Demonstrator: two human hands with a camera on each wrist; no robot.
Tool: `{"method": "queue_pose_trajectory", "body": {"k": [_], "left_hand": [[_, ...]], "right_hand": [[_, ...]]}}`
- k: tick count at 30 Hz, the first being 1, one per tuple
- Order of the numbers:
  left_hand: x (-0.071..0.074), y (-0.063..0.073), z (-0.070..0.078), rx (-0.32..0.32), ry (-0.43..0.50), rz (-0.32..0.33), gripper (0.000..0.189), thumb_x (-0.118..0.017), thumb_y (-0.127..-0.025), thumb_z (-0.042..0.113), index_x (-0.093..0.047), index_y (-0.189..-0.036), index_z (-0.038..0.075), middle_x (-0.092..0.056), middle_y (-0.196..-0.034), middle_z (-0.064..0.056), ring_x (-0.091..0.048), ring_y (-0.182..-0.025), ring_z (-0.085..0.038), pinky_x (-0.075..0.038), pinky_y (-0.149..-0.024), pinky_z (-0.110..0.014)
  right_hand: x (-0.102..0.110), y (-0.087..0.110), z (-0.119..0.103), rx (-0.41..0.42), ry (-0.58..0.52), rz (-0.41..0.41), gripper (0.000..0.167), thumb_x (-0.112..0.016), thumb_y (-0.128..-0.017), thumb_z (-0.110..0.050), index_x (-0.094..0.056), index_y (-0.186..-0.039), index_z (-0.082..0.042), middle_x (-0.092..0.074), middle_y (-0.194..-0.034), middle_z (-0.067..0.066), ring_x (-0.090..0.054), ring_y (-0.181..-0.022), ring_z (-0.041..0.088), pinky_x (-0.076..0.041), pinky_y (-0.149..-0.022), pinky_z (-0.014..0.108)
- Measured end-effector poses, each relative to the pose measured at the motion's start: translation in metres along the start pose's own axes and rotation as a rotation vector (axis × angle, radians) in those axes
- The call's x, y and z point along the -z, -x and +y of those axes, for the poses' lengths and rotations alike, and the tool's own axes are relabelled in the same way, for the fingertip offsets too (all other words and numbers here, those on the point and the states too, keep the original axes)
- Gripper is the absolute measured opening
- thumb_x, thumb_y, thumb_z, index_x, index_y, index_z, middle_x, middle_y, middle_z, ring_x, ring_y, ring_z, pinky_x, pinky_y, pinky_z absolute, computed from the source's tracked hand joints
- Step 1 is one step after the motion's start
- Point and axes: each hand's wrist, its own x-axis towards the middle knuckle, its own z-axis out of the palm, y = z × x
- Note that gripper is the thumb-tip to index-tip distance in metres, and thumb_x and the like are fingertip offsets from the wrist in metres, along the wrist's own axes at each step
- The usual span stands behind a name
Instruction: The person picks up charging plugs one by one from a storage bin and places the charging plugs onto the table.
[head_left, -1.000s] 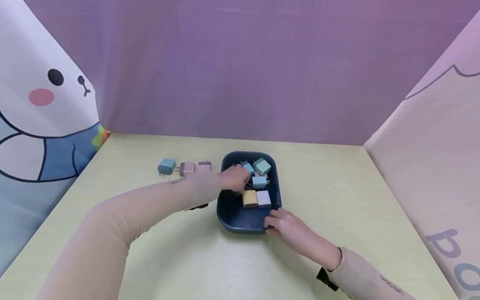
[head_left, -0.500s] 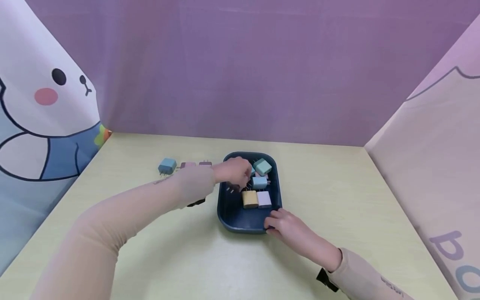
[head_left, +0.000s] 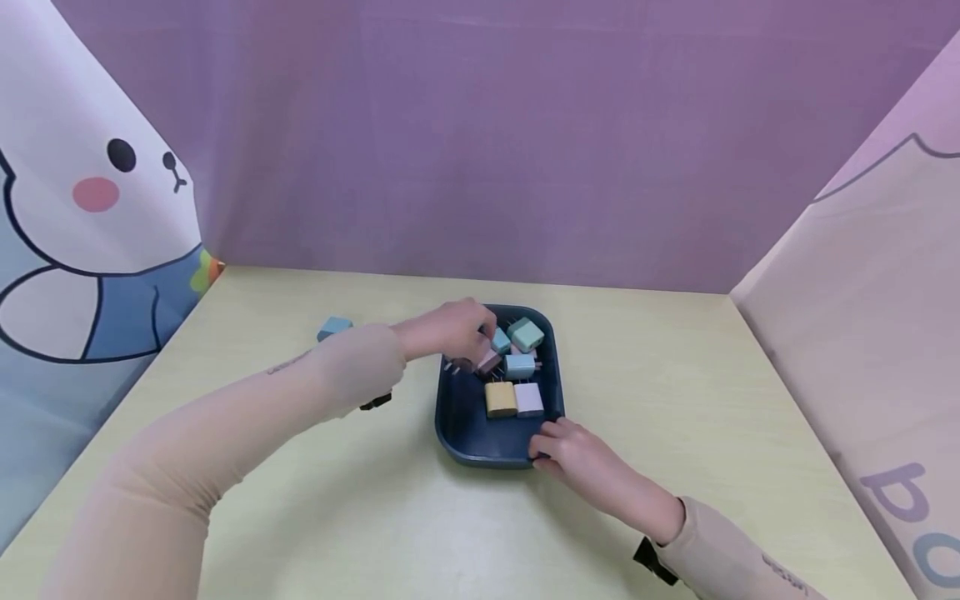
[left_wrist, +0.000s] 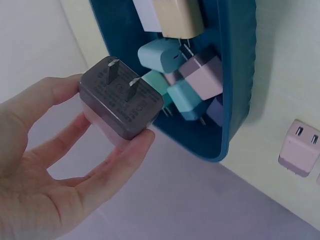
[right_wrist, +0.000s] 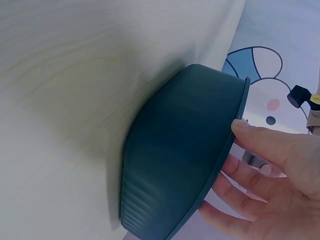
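Note:
My left hand is over the far left part of a dark blue tray. Between thumb and fingers it pinches a plug charger, dark grey on the pronged face and pinkish below. Inside the tray are several more chargers: a yellow one, a white one, a light blue one, a green one and a pink one with a dark end. My right hand grips the tray's near right corner, thumb outside the rim and fingers inside.
On the table left of the tray lie a blue charger, partly behind the left sleeve, and a pink charger. A purple cloth stands behind the table, with printed cloths at both sides.
My left hand has moved back and left from inside the tray, with the dark-faced charger in its fingers. A pink charger now shows beneath it. My right hand stays put.

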Motion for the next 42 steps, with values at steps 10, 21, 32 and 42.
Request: {"method": "queue_pose_trajectory", "body": {"k": [10, 21, 32, 42], "left_hand": [[0.01, 0.017, -0.011, 0.014, 0.036, 0.052, 0.022, -0.05, -0.085, 0.012, -0.059, -0.104, 0.006, -0.047, -0.114, -0.011, -0.048, -0.088, -0.022, -0.044, -0.075, -0.033], [0.017, 0.026, -0.025, -0.018, 0.032, 0.087, 0.024, -0.049, -0.085, 0.011, -0.059, -0.106, 0.003, -0.055, -0.108, -0.011, -0.05, -0.084, -0.022, -0.043, -0.076, -0.035], [0.024, 0.033, -0.043, 0.009, 0.012, 0.131, 0.026, -0.055, -0.079, 0.008, -0.06, -0.104, 0.004, -0.054, -0.112, -0.013, -0.05, -0.093, -0.025, -0.041, -0.085, -0.041], [0.025, 0.041, -0.065, 0.034, 0.035, 0.172, 0.025, -0.056, -0.08, 0.009, -0.061, -0.103, 0.003, -0.052, -0.116, -0.017, -0.047, -0.099, -0.028, -0.038, -0.088, -0.045]], "right_hand": [[-0.001, 0.001, 0.0, -0.011, 0.01, -0.012, 0.009, -0.069, -0.074, -0.008, -0.063, -0.079, -0.013, -0.056, -0.076, -0.005, -0.046, -0.068, 0.008, -0.043, -0.059, 0.019], [-0.004, 0.001, 0.001, -0.008, 0.006, 0.004, 0.009, -0.069, -0.074, -0.007, -0.063, -0.078, -0.013, -0.055, -0.075, -0.005, -0.045, -0.068, 0.008, -0.042, -0.059, 0.019], [-0.003, 0.001, 0.001, 0.012, -0.006, 0.017, 0.01, -0.068, -0.074, -0.006, -0.062, -0.077, -0.012, -0.055, -0.074, -0.004, -0.045, -0.067, 0.009, -0.041, -0.058, 0.019], [-0.003, 0.001, 0.001, 0.018, -0.007, 0.025, 0.01, -0.069, -0.074, -0.006, -0.062, -0.077, -0.012, -0.055, -0.075, -0.004, -0.045, -0.067, 0.009, -0.041, -0.058, 0.019]]}}
